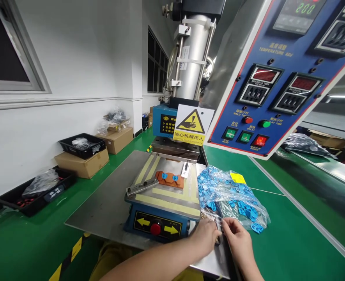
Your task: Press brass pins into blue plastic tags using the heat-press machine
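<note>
My left hand (205, 236) reaches across to a small dark tray of tiny brass-coloured parts (209, 215). Its fingers are curled together at the tray, and whatever they hold is hidden. Close beside it on the right, my right hand (239, 239) has thumb and forefinger pinched together; anything between them is too small to make out. Just beyond both hands lies a clear plastic bag (227, 187) with many blue plastic pieces (250, 212), some spilling at its open end. On the machine's plate, an orange-brown fixture (170, 179) carries two blue pieces (175, 178).
A press (192, 58) with a hand-injury warning sign (193, 125) stands over the taped plate (163, 203). A metal bar (142, 186) lies on that plate. A red button (155, 229) faces me. The control panel (266, 93) overhangs at right. Boxes (81, 162) line the left wall.
</note>
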Tool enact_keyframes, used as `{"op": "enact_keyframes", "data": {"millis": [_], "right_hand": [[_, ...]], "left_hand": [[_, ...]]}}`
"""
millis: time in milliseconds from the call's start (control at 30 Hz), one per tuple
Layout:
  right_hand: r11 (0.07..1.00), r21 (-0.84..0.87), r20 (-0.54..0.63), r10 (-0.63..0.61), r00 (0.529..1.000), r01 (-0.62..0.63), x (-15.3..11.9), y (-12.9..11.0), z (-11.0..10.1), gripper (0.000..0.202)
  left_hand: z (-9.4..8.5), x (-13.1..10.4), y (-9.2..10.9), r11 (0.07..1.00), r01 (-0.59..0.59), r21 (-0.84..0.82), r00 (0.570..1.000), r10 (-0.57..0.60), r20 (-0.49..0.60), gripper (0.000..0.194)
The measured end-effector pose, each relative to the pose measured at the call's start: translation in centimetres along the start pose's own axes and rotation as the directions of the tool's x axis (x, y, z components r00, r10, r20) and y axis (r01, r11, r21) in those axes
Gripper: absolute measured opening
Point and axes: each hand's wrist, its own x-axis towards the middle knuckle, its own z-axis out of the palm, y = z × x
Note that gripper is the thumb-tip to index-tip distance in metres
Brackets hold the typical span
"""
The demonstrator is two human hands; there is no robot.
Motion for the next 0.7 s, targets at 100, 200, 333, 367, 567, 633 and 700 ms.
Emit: {"op": "enact_keyframes", "data": {"millis": [100,200,333,367,567,633,700], "right_hand": [[0.98,0.184,0.002,0.079,0.997,-0.078,0.3,-0.7,-0.3,0.043],[0.946,0.296,0.0,0.137,0.991,-0.13,0.1,-1.7,-0.6,0.046],[0.907,0.394,0.031,0.149,0.988,-0.149,-0.7,-3.1,-0.6,0.043],[0.901,0.405,0.053,0.144,0.988,-0.154,-0.9,-3.7,-0.5,0.043],[0.941,0.338,0.164,-0.025,0.986,-0.032,-0.3,-10.1,3.3,0.038],[0.945,0.321,0.174,-0.121,0.977,0.06,0.9,-12.2,5.7,0.038],[0.941,0.305,0.18,-0.205,0.962,0.144,2.4,-13.8,8.2,0.038]], "left_hand": [[0.4,-1.2,-0.1,0.966,0.064,-0.252,0.997,-0.07,-0.015,0.021],[0.0,-2.5,-0.5,0.807,0.134,-0.575,0.989,-0.142,0.031,0.033],[-2.9,-4.8,-1.3,0.64,0.093,-0.763,0.985,-0.171,-0.023,0.053],[-3.9,-5.4,-1.6,0.621,0.077,-0.78,0.982,-0.184,-0.05,0.055],[-8.9,-8.7,-3.4,0.602,0.032,-0.798,0.944,-0.28,-0.173,0.059],[-9.8,-9.4,-3.7,0.601,0.009,-0.799,0.935,-0.288,-0.206,0.058],[-10.4,-9.9,-3.9,0.6,-0.016,-0.8,0.929,-0.287,-0.234,0.056]]}}
